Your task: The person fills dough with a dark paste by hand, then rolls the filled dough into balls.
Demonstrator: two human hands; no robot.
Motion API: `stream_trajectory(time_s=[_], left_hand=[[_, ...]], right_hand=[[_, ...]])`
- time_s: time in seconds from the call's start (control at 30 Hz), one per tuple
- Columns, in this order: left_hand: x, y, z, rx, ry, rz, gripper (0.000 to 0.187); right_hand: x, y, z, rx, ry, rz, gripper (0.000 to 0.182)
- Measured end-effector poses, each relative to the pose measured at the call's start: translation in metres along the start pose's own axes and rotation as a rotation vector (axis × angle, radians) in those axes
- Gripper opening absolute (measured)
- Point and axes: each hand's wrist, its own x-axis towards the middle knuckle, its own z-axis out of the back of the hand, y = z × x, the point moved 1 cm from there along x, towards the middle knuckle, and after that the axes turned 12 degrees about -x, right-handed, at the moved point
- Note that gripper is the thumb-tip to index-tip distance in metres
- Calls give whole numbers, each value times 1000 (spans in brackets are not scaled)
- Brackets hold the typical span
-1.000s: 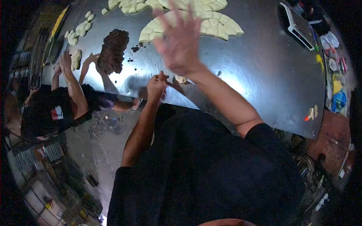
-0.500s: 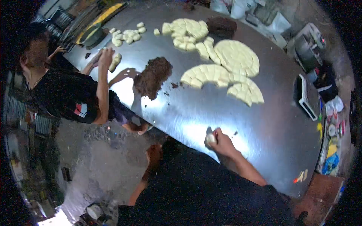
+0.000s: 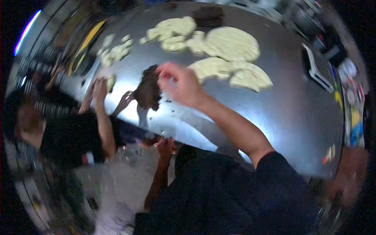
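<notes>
- Right hand [image 3: 181, 84] raised over the steel desk [image 3: 274, 113] at centre frame, reaching toward the dark brown filling pile [image 3: 149, 88] just to its left.
- Fingers [image 3: 164, 70] curled narrow, tips bunched together; blur too heavy to tell whether anything sits between them.
- Left hand [image 3: 165, 147] low at the near desk edge, below centre; fingers loosely bent, open or closed impossible to tell, nothing seen in them.
- Filling pile lying on the desk left of centre, well apart from the left hand.
- Scored dough slabs [image 3: 231, 58] spread flat across the upper middle of the frame, beyond the right hand.
- Small dough pieces [image 3: 115, 51] scattered at upper left.
- Second dark mound [image 3: 208, 16] at the top edge, behind the slabs.
- Scale [image 3: 315, 70] at upper right, near the desk's far side.
- Another person's hand [image 3: 100, 88] pressed on the desk at left, dark sleeve [image 3: 66, 137] below it.
- Whole view smeared by motion.
</notes>
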Motion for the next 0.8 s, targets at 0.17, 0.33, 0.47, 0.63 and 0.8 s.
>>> stream_trajectory(time_s=[0.17, 0.33, 0.47, 0.63, 0.8], left_hand=[[-18, 3, 10, 245, 88, 119, 25], [-52, 5, 12, 315, -27, 111, 27], [-44, 19, 12, 85, 136, 214, 26], [-60, -24, -83, 392, 127, 104, 23], [-63, -36, -123, 451, 364, 115, 23]], right_hand=[[-99, -96, 82, -675, -39, -159, 27], [-141, -210, 246, -1257, -228, -537, 35], [-156, -255, 301, -1311, -93, -510, 39], [-172, -256, 309, -1268, -127, -467, 28], [-177, -219, 321, -1194, -84, -663, 23]])
